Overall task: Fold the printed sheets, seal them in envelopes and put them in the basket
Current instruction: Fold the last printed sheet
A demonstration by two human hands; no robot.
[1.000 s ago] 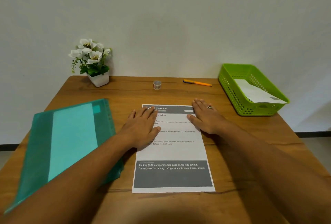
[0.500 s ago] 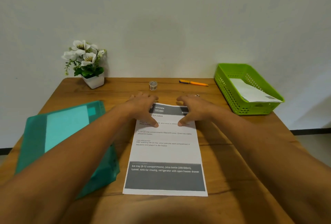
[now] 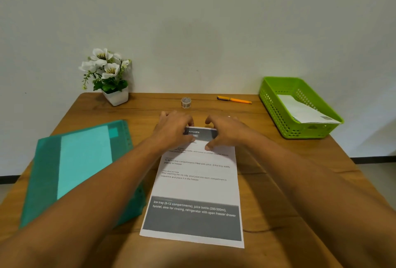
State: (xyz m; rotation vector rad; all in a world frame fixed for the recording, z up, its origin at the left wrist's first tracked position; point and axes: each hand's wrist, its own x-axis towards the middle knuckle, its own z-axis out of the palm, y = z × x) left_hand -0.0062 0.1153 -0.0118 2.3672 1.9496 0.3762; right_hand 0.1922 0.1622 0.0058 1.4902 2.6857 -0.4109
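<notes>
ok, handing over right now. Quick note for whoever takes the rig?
Left hand: pinches the far left corner of the printed sheet.
Right hand: pinches its far right corner.
Sheet lies flat and unfolded on the table, beside the green folder.
Done: one white envelope lies in the basket.
Left: fold this sheet, seal it in an envelope, put it in the basket. No spare envelope in view.

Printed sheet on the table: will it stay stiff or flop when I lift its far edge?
Probably floppy: the printed sheet is one thin page lying flat. Likely light, and it may slide on the smooth wooden table.
</notes>
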